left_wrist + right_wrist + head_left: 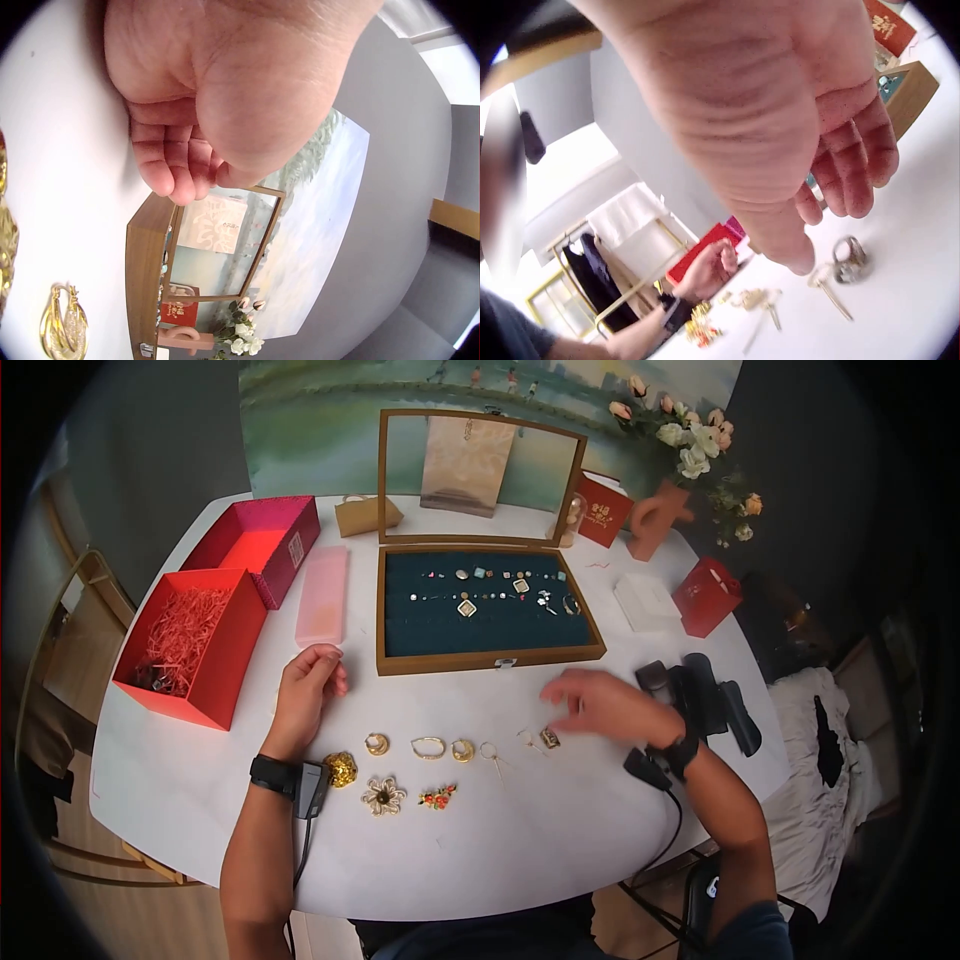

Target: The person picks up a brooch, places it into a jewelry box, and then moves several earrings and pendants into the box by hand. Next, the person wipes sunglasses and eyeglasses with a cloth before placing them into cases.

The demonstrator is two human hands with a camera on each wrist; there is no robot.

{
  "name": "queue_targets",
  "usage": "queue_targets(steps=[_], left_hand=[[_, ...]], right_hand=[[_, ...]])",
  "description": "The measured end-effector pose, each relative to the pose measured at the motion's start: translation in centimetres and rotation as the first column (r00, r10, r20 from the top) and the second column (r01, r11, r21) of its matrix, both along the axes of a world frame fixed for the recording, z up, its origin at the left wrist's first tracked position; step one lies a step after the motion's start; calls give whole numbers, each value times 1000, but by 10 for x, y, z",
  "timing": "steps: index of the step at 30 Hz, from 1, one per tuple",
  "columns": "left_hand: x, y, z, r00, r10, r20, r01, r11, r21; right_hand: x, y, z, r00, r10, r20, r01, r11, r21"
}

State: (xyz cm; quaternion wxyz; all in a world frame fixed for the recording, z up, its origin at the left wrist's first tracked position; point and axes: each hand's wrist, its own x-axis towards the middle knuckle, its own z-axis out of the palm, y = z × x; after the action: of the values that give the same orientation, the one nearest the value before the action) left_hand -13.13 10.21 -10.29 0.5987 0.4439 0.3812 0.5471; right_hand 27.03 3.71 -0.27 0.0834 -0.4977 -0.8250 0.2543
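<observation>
My left hand rests at the table's left, its fingers loosely bent and nothing showing in them. The right hand, blurred, hovers over the table with relaxed fingers and nothing in them. Just under its fingertips lie a chunky ring and a thin earring with a bar drop. Gold hoop earrings, a larger oval hoop and another earring with a long drop line up to the left. Nearer me are a flower brooch, a red-and-gold brooch and a crumpled gold piece.
Beyond the hands stands a wooden jewelry case, its glass lid raised, with small jewelry on dark green lining. Red boxes and a pink case are at left. White boxes, a red bag and black objects stand right.
</observation>
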Motion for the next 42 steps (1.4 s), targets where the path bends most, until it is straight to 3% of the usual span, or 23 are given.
queue_targets(steps=[2,5,8,10,14,16,17,19,21,23,25,28,29,31,32,33,35,38,42], left_hand=[[1,-1,-2,1000,0,4,0,1000,6],[-2,0,-2,1000,-7,14,7,1000,15],[-1,0,-3,999,-6,37,6,1000,-5],[-2,1,-3,999,-7,35,7,1000,2],[-1,-2,1,1000,-9,25,10,1000,-14],[0,-1,1,1000,-17,16,17,1000,-14],[0,-1,1,1000,-11,10,11,1000,-14],[-1,-1,-1,1000,-1,5,1,1000,-27],[-1,1,-3,999,-5,35,5,1000,-20],[0,0,-2,999,-10,31,11,1000,-25],[0,0,-2,1000,-5,6,5,1000,-5],[1,0,-1,1000,0,-4,0,1000,-5],[1,0,0,1000,10,-11,-10,1000,-7],[-1,0,-1,1000,0,-10,0,1000,-5],[0,1,-2,1000,-9,-8,9,1000,-4],[1,1,-2,1000,-11,-8,11,1000,8],[-1,1,-4,1000,-1,23,1,1000,-10],[-1,2,-5,999,-3,33,3,1000,-3],[-1,0,-2,1000,-8,29,8,1000,-13]], right_hand=[[16,37,1,983,-142,-120,152,985,78],[41,98,-14,942,-325,80,261,864,430],[49,135,-29,879,-453,150,338,813,474],[50,149,-40,838,-490,240,392,847,360],[56,166,-53,855,-478,202,379,841,385],[47,155,-36,877,-479,44,420,807,416],[41,144,-28,878,-477,47,418,810,412],[20,107,-6,947,-321,-12,314,919,237],[11,70,-7,984,-159,84,130,953,273],[10,35,-9,987,-63,148,37,984,175],[8,10,-11,970,-77,232,65,996,57],[12,4,-11,956,-91,278,93,996,7],[16,10,-12,956,-95,276,96,995,9],[22,34,-10,976,-216,-35,217,976,27],[15,44,0,959,-274,73,268,960,85],[16,58,0,958,-278,69,271,958,96],[21,96,-20,935,-332,126,282,909,308],[16,132,-34,877,-439,195,335,849,408],[19,166,-50,835,-482,265,356,841,406]])
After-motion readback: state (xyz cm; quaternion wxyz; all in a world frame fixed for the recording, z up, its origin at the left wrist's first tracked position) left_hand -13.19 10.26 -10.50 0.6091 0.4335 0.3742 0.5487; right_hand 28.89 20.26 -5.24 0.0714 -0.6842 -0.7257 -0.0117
